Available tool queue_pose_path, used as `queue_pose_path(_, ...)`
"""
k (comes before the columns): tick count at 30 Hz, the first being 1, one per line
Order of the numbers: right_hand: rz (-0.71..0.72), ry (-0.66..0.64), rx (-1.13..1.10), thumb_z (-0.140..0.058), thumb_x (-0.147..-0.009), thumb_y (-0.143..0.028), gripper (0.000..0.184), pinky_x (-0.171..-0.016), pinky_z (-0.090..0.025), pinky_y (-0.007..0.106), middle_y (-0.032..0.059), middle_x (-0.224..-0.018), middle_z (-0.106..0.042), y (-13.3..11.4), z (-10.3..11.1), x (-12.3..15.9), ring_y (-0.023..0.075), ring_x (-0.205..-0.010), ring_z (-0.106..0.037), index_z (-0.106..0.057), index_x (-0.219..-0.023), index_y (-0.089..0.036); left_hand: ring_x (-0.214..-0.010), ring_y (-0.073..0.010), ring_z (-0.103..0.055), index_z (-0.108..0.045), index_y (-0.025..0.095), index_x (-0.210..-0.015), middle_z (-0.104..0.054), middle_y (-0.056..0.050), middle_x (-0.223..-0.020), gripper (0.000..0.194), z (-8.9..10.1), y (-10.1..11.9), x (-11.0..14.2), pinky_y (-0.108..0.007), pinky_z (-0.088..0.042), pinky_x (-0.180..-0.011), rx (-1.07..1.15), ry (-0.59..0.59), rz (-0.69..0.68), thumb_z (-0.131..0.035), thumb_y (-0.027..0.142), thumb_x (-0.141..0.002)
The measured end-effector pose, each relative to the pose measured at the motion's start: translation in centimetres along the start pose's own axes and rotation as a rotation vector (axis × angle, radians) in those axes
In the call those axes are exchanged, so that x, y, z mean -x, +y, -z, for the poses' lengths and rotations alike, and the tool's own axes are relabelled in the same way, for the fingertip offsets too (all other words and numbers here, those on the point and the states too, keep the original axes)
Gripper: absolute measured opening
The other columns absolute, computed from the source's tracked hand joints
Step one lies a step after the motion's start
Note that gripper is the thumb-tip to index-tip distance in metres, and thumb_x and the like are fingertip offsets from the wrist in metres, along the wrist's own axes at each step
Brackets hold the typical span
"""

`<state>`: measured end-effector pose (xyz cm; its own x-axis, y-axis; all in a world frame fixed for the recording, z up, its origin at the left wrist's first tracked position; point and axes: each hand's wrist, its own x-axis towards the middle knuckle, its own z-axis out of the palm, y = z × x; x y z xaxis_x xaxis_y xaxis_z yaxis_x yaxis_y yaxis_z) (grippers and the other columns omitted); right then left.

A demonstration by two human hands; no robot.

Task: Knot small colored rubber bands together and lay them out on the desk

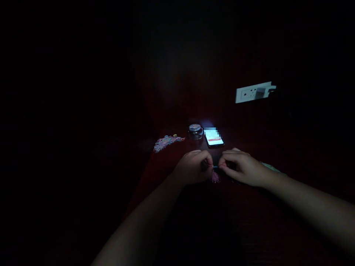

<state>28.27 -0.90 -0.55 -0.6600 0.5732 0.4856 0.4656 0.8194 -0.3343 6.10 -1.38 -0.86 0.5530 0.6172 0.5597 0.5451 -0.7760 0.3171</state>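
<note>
Both hands pinch the ends of a small light-blue rubber band (215,166), drawn out straight between them. My left hand (195,167) has thumb and forefinger closed on its left end. At the other end, my right hand (240,167) is closed in the same way. Just below the band, a bunch of pink and purple rubber bands (215,177) shows near my left fingertips; whether it hangs from them or lies on the table I cannot tell. A loose pile of coloured rubber bands (168,142) is spread beyond my left hand.
Behind the hands stand a clear jar with a lid (195,131) and a phone (214,137) with a lit screen. A pale flat item (273,168) lies partly behind my right wrist. A white power socket (252,92) with a plug is at the upper right. Surroundings are very dark.
</note>
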Motion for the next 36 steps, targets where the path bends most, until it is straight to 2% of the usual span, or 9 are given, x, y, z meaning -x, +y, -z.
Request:
queue_pose_path(14, -0.019, -0.004, -0.001, -0.054, -0.089, -0.029, 0.016, -0.071, -0.040, 0.031, 0.0008, -0.071, -0.063, 0.4, 0.1, 0.3, 0.0156, -0.068, -0.056, -0.064, -0.079, -0.020, -0.066, -0.0131, -0.052, -0.048, 0.021, -0.072, -0.060, 0.002, -0.072, 0.014, 0.6, -0.2, -0.1, -0.026, -0.042, -0.065, -0.006, -0.032, -0.004, -0.062, 0.019, -0.070)
queue_pose_path(19, -0.054, 0.032, 0.025, -0.053, -0.090, -0.030, 0.017, -0.068, -0.041, 0.031, 0.0023, -0.073, -0.064, 1.3, 0.0, 0.5, 0.0172, -0.070, -0.057, -0.064, -0.081, -0.020, -0.062, -0.0122, -0.049, -0.048, 0.021, -0.069, -0.055, 0.003, -0.068, 0.013, 0.8, -0.9, 0.0, -0.025, -0.038, -0.059, -0.058, -0.016, 0.054, -0.061, 0.021, -0.071)
queue_pose_path(24, -0.077, 0.093, 0.028, -0.053, -0.090, -0.029, 0.017, -0.069, -0.041, 0.032, 0.0031, -0.076, -0.066, 2.0, 0.1, 0.4, 0.0171, -0.069, -0.057, -0.063, -0.081, -0.019, -0.063, -0.0118, -0.048, -0.048, 0.020, -0.070, -0.054, 0.003, -0.068, 0.014, 1.5, -1.5, 0.4, -0.024, -0.037, -0.060, -0.088, 0.028, 0.071, -0.061, 0.018, -0.069)
queue_pose_path(31, -0.072, 0.141, 0.038, -0.053, -0.089, -0.028, 0.016, -0.071, -0.040, 0.032, 0.0010, -0.072, -0.064, 2.8, 0.3, 0.5, 0.0157, -0.065, -0.056, -0.060, -0.078, -0.019, -0.062, -0.0107, -0.053, -0.051, 0.019, -0.074, -0.060, 0.002, -0.071, 0.011, 3.9, -3.1, 3.0, -0.022, -0.041, -0.059, -0.078, 0.168, 0.297, -0.061, 0.022, -0.075)
queue_pose_path(34, -0.042, 0.146, 0.026, -0.053, -0.087, -0.027, 0.015, -0.071, -0.039, 0.032, 0.0003, -0.070, -0.063, 2.7, 0.3, 0.5, 0.0153, -0.063, -0.055, -0.060, -0.077, -0.019, -0.070, -0.0122, -0.059, -0.057, 0.018, -0.081, -0.064, 0.000, -0.077, 0.006, 4.3, -3.4, 4.0, -0.024, -0.046, -0.067, -0.078, 0.212, 0.357, -0.060, 0.022, -0.077)
queue_pose_path(36, -0.034, 0.157, 0.028, -0.053, -0.087, -0.027, 0.015, -0.072, -0.039, 0.033, 0.0001, -0.069, -0.063, 2.6, 0.3, 0.5, 0.0155, -0.064, -0.055, -0.060, -0.076, -0.019, -0.072, -0.0131, -0.061, -0.061, 0.018, -0.085, -0.068, -0.001, -0.081, 0.009, 4.2, -3.4, 4.4, -0.025, -0.048, -0.070, -0.084, 0.201, 0.397, -0.060, 0.021, -0.077)
